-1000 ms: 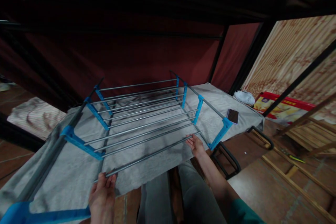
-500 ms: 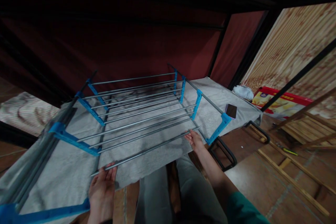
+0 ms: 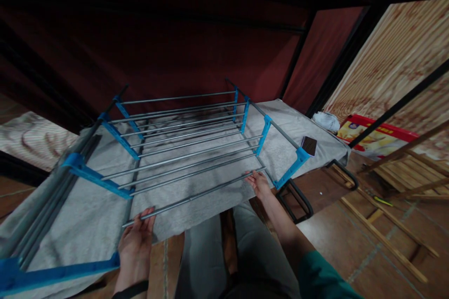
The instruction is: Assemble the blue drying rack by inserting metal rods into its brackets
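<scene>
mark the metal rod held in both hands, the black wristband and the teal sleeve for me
Metal rod (image 3: 199, 195): head view, mid-length, on the bare stretch.
Black wristband (image 3: 132, 289): head view, middle of the visible strip.
Teal sleeve (image 3: 321, 276): head view, middle of the visible fabric.

Bright blue brackets (image 3: 100, 179), silver-grey tubes (image 3: 191, 199), pale grey cloth (image 3: 196, 215); a dark red far panel (image 3: 175, 51), a teal sleeve (image 3: 322, 273), a red-and-yellow box (image 3: 379, 138) at right, brown floor tiles (image 3: 379, 271).
</scene>
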Available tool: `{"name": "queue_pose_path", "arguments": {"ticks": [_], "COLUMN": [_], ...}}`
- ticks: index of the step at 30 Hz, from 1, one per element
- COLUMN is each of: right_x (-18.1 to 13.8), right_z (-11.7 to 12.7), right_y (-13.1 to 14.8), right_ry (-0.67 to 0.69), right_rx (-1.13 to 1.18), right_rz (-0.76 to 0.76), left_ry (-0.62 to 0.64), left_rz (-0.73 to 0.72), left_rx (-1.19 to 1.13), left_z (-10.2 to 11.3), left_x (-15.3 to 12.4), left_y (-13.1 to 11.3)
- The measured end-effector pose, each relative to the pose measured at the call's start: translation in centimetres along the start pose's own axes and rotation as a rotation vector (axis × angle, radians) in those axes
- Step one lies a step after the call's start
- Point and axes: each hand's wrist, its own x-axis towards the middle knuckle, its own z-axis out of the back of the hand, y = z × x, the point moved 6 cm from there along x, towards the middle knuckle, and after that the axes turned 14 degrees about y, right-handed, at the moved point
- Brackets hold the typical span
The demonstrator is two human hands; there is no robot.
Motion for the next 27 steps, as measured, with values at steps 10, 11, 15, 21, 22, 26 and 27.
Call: {"name": "queue_pose_path", "arguments": {"ticks": [10,11,15,21,22,26,27], "right_x": [-0.2,-0.2,-0.2,-0.2,-0.2,-0.2,-0.2], "right_z": [0.0,0.0,-0.1,0.0,0.0,0.3,0.5], "right_y": [0.1,0.1,0.2,0.2,0.2,0.0,-0.1], "right_ry": [0.022,0.023,0.018,0.000,0.002,0.033,0.038], "right_rx": [0.017,0.020,0.028,0.030,0.028,0.009,0.002], "right_rz": [-0.045,-0.047,-0.044,-0.023,-0.021,-0.027,-0.029], "left_ry": [0.023,0.030,0.009,-0.007,0.003,0.064,0.072], "left_rz": [-0.018,-0.025,-0.044,-0.060,-0.069,-0.091,-0.096], "left_rx": [-0.028,-0.025,-0.029,-0.044,-0.044,-0.066,-0.077], "left_z": [-0.2,-0.3,-0.5,-0.4,-0.4,-0.2,-0.2], "left_x": [-0.7,-0.9,-1.4,-1.3,-1.2,-1.0,-1.0], "left_y": [-0.2,-0.2,-0.5,-0.4,-0.4,0.1,0.2]}}
